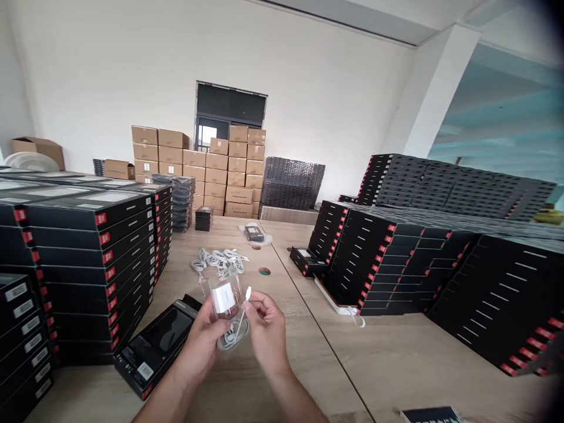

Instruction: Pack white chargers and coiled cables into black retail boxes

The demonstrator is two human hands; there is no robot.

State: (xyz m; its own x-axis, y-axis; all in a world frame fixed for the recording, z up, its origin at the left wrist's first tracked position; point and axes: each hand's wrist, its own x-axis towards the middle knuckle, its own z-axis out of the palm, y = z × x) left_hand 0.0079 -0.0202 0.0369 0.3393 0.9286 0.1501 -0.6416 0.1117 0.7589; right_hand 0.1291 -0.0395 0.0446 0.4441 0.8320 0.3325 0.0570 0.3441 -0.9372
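My left hand holds a clear plastic bag with a white charger block inside it. My right hand pinches a coiled white cable whose plug end sticks up beside the bag. Both hands hover over the wooden table, close together. An open black box lies on the table just left of my left hand. A loose pile of white cables sits farther back on the table.
Tall stacks of black boxes with red tabs stand on the left and on the right. Brown cartons are piled against the back wall. A bagged dark item lies mid-table.
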